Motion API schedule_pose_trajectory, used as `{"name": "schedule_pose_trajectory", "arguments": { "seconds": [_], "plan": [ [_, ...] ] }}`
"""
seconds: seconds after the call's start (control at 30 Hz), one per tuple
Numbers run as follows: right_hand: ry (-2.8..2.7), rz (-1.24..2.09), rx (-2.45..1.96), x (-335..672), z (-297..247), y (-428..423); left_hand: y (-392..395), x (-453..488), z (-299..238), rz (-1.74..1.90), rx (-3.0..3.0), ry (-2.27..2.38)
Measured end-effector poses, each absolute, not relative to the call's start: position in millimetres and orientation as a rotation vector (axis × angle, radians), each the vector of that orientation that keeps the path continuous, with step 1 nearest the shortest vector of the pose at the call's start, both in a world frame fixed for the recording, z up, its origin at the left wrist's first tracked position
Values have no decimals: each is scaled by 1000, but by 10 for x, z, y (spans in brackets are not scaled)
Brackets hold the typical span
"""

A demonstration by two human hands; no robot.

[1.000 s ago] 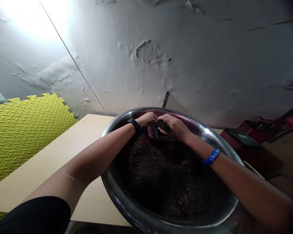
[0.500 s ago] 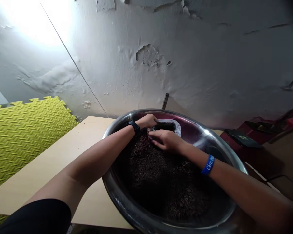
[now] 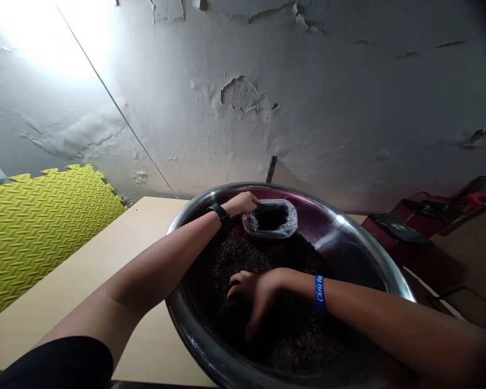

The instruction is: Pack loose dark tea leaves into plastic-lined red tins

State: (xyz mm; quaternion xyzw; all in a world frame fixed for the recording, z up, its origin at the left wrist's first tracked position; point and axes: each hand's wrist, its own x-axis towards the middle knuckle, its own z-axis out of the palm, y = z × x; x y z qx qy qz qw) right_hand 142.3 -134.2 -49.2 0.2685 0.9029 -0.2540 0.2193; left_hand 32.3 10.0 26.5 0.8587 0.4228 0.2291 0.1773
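A wide metal basin [image 3: 368, 243] holds a mass of dark, loose, shred-like bits [image 3: 243, 246]. Near its far side sits a small container lined with clear plastic wrap [image 3: 290, 220], dark inside. My left hand [image 3: 243, 203], a black band at its wrist, is closed on the container's left rim; its fingertips are partly hidden. Nearer to me, my right hand [image 3: 257, 292] has its fingers spread and thumb apart, palm down at the dark bits, with nothing visible in its grasp. A blue wristband [image 3: 319, 293] circles the right wrist.
The basin rests on a pale wooden tabletop [image 3: 146, 237]. Yellow interlocking foam mat [image 3: 48, 216] lies to the left. Behind rises a wall with peeling paint [image 3: 166, 97]. Dark red boxes [image 3: 409, 210] stand at the right, beyond the basin's rim.
My right hand has left the container's near edge and moved toward me over the dark bits, its fingers opening. My left hand stays at the container's rim.
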Motion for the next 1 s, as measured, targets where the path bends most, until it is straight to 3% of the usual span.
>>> {"name": "schedule_pose_trajectory", "arguments": {
  "seconds": [0.37, 0.73, 0.87, 1.0],
  "plan": [
    [2515, -854, 549, 1354, -258, -1554, 112, 367, 261, 631, 2420, 1144],
    [3305, -783, 803, 1514, 531, -1469, 1, 341, 320, 657, 2409, 1116],
    [3579, -447, 1043, 1760, 583, -1236, -93, 316, 384, 633, 2408, 1073],
    [3256, 146, 1293, 2026, 405, -903, -93, 330, 390, 626, 2425, 1129]
  ]
}}
